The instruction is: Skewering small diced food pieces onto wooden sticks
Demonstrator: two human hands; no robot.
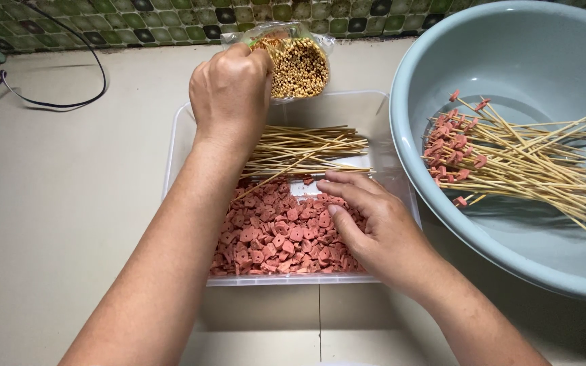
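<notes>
Sausage pieces and skewers shared one tray, both hands at work

Sausage pieces [276, 237], small, pink and flat-cut, lay heaped in the near half of a clear plastic tray [178, 132] that sat on the counter [55, 203], its near edge just short of the counter's front. Heaped close like that, they were within easy reach of the right hand [367, 224], which rested on the right side of the heap with fingers bent and tips among the pieces; whether it pinched one I could not tell, since the fingertips were partly hidden.

Beyond the heap, in the far half of the tray, bare skewers [306, 149] lay side by side across its width, one stick slanting down toward the pieces. They seemed kept apart from the meat so a single stick could be picked cleanly.

Farther still, at the tray's far edge, the left hand [230, 88] was clenched around the neck of a clear bag [296, 64] packed with more skewers, their blunt ends facing the camera. The grip held the bag tilted over the tray.

To the right, just beside the tray, a large grey-blue basin [510, 264] held loaded skewers [510, 156], each bearing a few pieces at its left end, fanned loosely over the bottom. A black cable [55, 102] curled at the counter's far left corner, below a green tiled wall [171, 20].
</notes>
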